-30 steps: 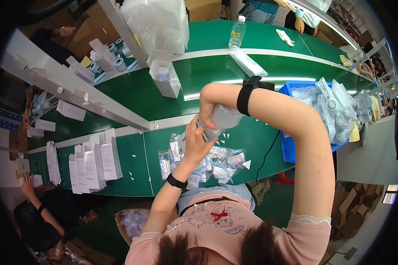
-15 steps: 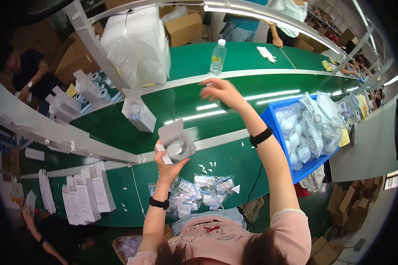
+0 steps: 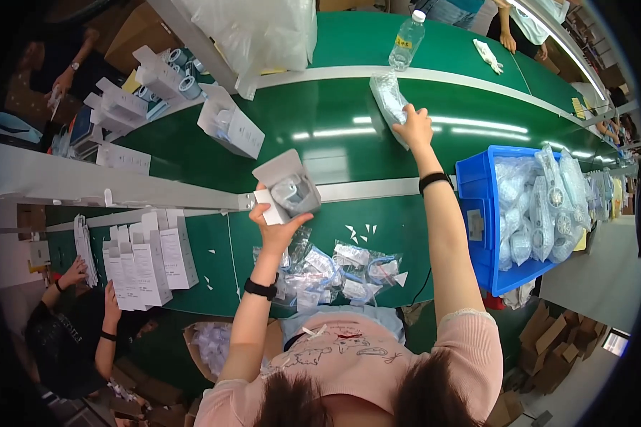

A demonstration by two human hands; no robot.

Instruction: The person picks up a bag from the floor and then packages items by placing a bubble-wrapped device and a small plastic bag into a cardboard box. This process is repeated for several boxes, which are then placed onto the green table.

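My left hand [image 3: 281, 226] is closed around a small white carton [image 3: 308, 196] with its flap up. Inside the carton sits a rounded item in clear plastic [image 3: 290, 192]. Out over the green belt, my right hand [image 3: 415, 128] grips the near end of a long bubble-wrap pouch [image 3: 389, 99], whose contents I cannot make out. Small clear bags [image 3: 313, 274] with blue-edged contents and white slips lie on the bench in front of me.
A blue bin [image 3: 483, 235] full of bubble-wrapped pieces stands at my right. Another open white carton [image 3: 238, 132] sits on the belt, with a plastic bottle [image 3: 407, 44] beyond. Upright white cartons [image 3: 146, 263] line the left, near another person's hands [image 3: 112, 302].
My right hand, earlier with loose fingers above the belt, now has hold of the bubble-wrap pouch. The view has shifted; my left hand keeps the carton. Another person's hands have reached the left cartons.
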